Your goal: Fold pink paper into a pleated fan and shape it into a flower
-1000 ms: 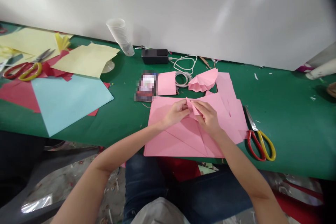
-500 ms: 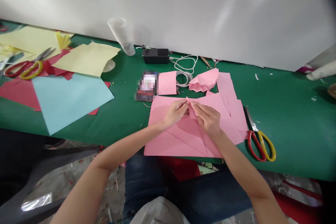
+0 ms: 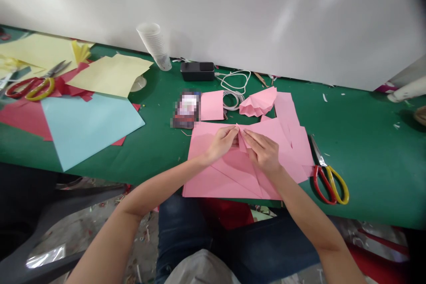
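Between my two hands is a small folded piece of pink paper (image 3: 242, 144), held above a stack of larger pink sheets (image 3: 206, 182). My left hand (image 3: 223, 142) pinches its left side with thumb and fingers. On the other side, my right hand (image 3: 263, 147) is closed on the same piece, fingertips pressed near its top edge. Part of the piece is hidden by my fingers. Beyond my hands lies a pleated pink paper fan (image 3: 258, 102), and a pink square (image 3: 212, 105) sits to its left. Scissors (image 3: 328, 173) with red and yellow handles rest right of the stack.
A phone (image 3: 186, 108) with a blurred screen, a black box (image 3: 197, 71) with a coiled white cable (image 3: 233, 97), and leaning stacked plastic cups (image 3: 155, 46) stand toward the wall. At left are a light blue sheet (image 3: 89, 128), yellow sheets (image 3: 109, 73) and other scissors (image 3: 40, 84).
My hands stay in nearly the same place with the pink paper between them. The right fingers have shifted very slightly; the things on the table look unmoved.
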A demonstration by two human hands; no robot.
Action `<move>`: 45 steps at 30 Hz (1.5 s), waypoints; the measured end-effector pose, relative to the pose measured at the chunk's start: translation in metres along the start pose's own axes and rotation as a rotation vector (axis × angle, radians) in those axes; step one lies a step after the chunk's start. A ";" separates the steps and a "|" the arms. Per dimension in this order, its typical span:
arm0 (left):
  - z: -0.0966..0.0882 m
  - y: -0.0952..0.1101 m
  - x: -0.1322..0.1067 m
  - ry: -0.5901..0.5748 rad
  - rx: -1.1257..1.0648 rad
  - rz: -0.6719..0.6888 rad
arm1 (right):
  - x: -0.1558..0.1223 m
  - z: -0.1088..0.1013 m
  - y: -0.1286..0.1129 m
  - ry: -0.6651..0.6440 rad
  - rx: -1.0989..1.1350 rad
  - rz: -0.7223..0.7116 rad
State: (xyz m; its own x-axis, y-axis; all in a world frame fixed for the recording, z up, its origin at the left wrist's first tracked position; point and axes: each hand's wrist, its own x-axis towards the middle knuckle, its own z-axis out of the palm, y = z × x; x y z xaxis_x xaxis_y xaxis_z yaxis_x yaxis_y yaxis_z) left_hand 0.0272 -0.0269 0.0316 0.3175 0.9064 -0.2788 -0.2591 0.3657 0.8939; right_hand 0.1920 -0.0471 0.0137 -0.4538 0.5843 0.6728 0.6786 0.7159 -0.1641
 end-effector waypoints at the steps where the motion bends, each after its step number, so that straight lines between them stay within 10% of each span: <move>1: 0.000 0.000 0.000 0.000 -0.007 -0.011 | 0.000 0.000 0.000 0.008 0.000 -0.012; 28: -0.010 0.001 0.011 0.048 -0.094 -0.089 | 0.003 0.002 -0.007 -0.042 -0.013 -0.019; 37: -0.006 -0.007 0.010 -0.212 -0.319 -0.146 | -0.003 0.005 0.002 0.022 -0.021 0.115; 45: -0.008 -0.012 0.011 -0.188 -0.215 -0.014 | 0.000 0.005 0.000 0.004 0.133 0.156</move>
State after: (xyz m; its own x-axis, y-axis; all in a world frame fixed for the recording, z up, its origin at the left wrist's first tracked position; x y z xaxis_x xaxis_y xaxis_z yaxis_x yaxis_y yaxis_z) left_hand 0.0261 -0.0200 0.0150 0.4805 0.8533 -0.2025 -0.4347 0.4323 0.7900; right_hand 0.1890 -0.0451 0.0103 -0.3466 0.6904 0.6349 0.6583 0.6613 -0.3597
